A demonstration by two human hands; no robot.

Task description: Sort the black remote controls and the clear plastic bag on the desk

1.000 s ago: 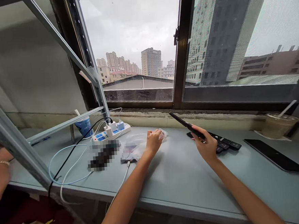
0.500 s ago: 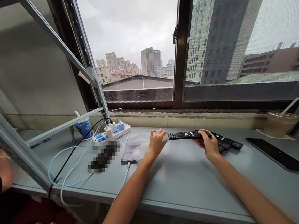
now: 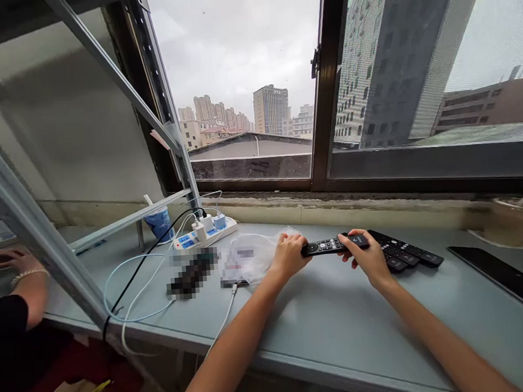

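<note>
A black remote control (image 3: 326, 247) is held level above the desk between my two hands. My left hand (image 3: 288, 255) is closed at its left end. My right hand (image 3: 368, 255) grips the right end, thumb on top and fingers beneath. A clear plastic bag (image 3: 258, 262) spreads out behind and left of my left hand; whether those fingers also pinch it I cannot tell. Several more black remote controls (image 3: 411, 253) lie fanned on the desk, just right of my right hand.
A power strip (image 3: 205, 233) with plugs and cables sits by the metal frame (image 3: 115, 90). Nearby are a blue cup (image 3: 159, 224) and a blurred dark object (image 3: 193, 275). Rightward lie a black tablet (image 3: 506, 274) and a drink cup (image 3: 516, 220). Another person's arm (image 3: 33, 289) rests far left.
The remote control has turned slightly and its left end has gone into my left hand. More of the plastic bag shows behind that hand. The view has shifted a little left.
</note>
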